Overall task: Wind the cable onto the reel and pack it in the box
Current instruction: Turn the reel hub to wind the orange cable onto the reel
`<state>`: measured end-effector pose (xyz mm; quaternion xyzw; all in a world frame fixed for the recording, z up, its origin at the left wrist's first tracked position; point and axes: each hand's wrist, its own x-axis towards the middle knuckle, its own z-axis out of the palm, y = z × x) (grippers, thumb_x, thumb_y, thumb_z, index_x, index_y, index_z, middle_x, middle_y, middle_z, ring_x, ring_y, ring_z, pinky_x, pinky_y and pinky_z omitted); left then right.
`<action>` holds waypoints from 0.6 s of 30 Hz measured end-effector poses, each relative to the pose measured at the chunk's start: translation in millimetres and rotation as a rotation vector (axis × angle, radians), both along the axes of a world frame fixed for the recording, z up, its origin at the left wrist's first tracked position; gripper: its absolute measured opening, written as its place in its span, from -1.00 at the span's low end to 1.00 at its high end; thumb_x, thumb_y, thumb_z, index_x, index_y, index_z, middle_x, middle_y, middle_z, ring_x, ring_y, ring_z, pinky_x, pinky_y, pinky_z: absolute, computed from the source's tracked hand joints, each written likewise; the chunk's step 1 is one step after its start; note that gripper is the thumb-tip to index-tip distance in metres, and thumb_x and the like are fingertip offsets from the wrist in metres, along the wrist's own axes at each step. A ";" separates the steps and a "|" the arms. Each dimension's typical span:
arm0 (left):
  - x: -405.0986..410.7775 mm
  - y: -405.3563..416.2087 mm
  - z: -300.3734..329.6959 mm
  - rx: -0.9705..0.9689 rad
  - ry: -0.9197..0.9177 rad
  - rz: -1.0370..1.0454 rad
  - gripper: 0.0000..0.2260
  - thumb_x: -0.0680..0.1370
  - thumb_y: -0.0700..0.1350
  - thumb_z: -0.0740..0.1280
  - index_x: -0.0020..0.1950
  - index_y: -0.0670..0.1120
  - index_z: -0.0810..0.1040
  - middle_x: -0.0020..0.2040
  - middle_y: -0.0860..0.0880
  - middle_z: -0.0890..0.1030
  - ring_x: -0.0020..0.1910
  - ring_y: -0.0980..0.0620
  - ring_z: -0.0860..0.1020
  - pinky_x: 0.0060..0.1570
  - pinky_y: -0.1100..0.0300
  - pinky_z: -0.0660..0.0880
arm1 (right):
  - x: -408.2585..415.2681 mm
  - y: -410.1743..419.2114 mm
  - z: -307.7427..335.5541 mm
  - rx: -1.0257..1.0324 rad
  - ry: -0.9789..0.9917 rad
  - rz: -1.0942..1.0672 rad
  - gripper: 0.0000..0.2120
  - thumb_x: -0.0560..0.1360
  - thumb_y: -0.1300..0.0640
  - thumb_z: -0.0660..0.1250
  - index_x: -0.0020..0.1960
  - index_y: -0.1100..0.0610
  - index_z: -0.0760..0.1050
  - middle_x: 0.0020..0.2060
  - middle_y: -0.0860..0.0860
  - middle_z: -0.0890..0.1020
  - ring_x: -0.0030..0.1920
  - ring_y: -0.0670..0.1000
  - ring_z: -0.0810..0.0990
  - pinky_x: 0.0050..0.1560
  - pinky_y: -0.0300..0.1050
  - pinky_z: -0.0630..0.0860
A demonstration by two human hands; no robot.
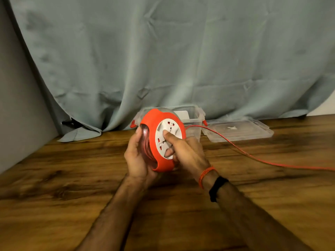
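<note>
No writing is showing clearly enough to read anywhere; the pale patch inside the box is too blurred to make out. At the centre of the frame the reel (163,140) is sitting tilted in both hands, lifted off the table: a round orange plastic shell with a grey back and a white disc face dotted with small red socket shutters. The left hand (137,156) is cupping its rim, fingers curled round the edge where coils are showing. The right hand (183,151) is gripping the white face, fingertips pressing into it. The thin orange cable (253,156) is trailing off to the right edge across the dark, glossy wood-grain table (72,178). Just behind the reel, the clear plastic box (194,116) is standing open, its flat lid (237,130) lying beside it at centre right. A wrinkled grey-green curtain (163,51) is hanging behind.
</note>
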<state>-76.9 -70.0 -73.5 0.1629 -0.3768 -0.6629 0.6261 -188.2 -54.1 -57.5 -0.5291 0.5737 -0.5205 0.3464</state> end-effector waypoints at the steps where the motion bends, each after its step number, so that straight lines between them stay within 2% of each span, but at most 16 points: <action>1: 1.5 0.3 0.7 0.008 0.008 0.011 -0.46 0.50 0.17 0.17 0.19 -0.20 0.66 0.15 -0.28 0.66 0.13 -0.23 0.64 0.15 -0.11 0.55 | -3.0 -0.1 0.1 -0.093 0.145 -0.026 -0.45 0.43 -0.30 0.33 -0.40 0.16 0.64 -0.48 -0.02 0.66 -0.40 -0.07 0.60 -0.34 -0.19 0.49; 3: 2.3 0.1 0.3 0.023 0.019 0.005 -0.40 0.49 0.20 0.19 0.33 -0.21 0.55 0.27 -0.31 0.59 0.28 -0.30 0.54 0.32 -0.22 0.43 | -12.0 0.0 0.0 -0.302 0.482 -0.136 -0.51 0.41 -0.29 0.36 -0.39 0.12 0.59 -0.52 -0.06 0.59 -0.36 -0.08 0.59 -0.30 -0.20 0.49; 6: 4.3 -3.1 -2.5 0.060 0.052 -0.027 -0.36 0.52 0.23 0.15 0.41 -0.19 0.48 0.33 -0.32 0.53 0.34 -0.33 0.48 0.41 -0.31 0.29 | -25.5 -1.0 2.2 -0.501 0.752 -0.207 -0.67 0.32 -0.30 0.37 -0.18 -0.04 0.55 -0.39 -0.07 0.60 -0.24 -0.03 0.62 -0.20 -0.17 0.52; 10: 6.0 -6.4 -4.6 0.073 0.076 -0.096 -0.36 0.58 0.27 0.06 0.46 -0.14 0.43 0.36 -0.29 0.52 0.35 -0.32 0.47 0.40 -0.34 0.26 | -40.5 -4.8 1.5 -0.507 0.876 -0.117 -0.50 0.32 -0.34 0.34 0.12 -0.06 0.53 -0.34 -0.18 0.46 -0.17 -0.01 0.62 -0.06 -0.09 0.56; 13: 5.7 -4.6 -3.2 0.086 0.059 -0.123 -0.37 0.58 0.28 0.05 0.42 -0.14 0.47 0.32 -0.28 0.56 0.31 -0.31 0.51 0.35 -0.31 0.34 | -43.0 -7.4 -4.3 -0.471 0.974 -0.082 -0.33 0.31 -0.44 0.24 0.25 -0.03 0.48 -0.12 -0.04 0.64 -0.02 0.04 0.61 0.04 -0.02 0.55; 15: 5.7 -3.8 -3.3 0.095 0.044 -0.135 -0.38 0.57 0.28 0.08 0.37 -0.13 0.53 0.30 -0.28 0.57 0.28 -0.30 0.54 0.32 -0.29 0.37 | -40.8 -8.8 -7.8 -0.469 1.023 -0.084 -0.29 0.32 -0.47 0.17 0.26 -0.01 0.46 -0.07 0.04 0.65 -0.01 0.09 0.60 0.04 0.00 0.53; 18: 5.1 -2.7 -3.5 0.108 0.047 -0.122 -0.42 0.57 0.26 0.09 0.25 -0.14 0.63 0.25 -0.27 0.61 0.21 -0.27 0.60 0.26 -0.22 0.45 | -35.6 -6.0 -4.8 -0.452 1.084 -0.123 -0.34 0.33 -0.44 0.14 0.18 0.03 0.49 -0.08 0.07 0.64 -0.02 0.13 0.58 0.01 -0.01 0.48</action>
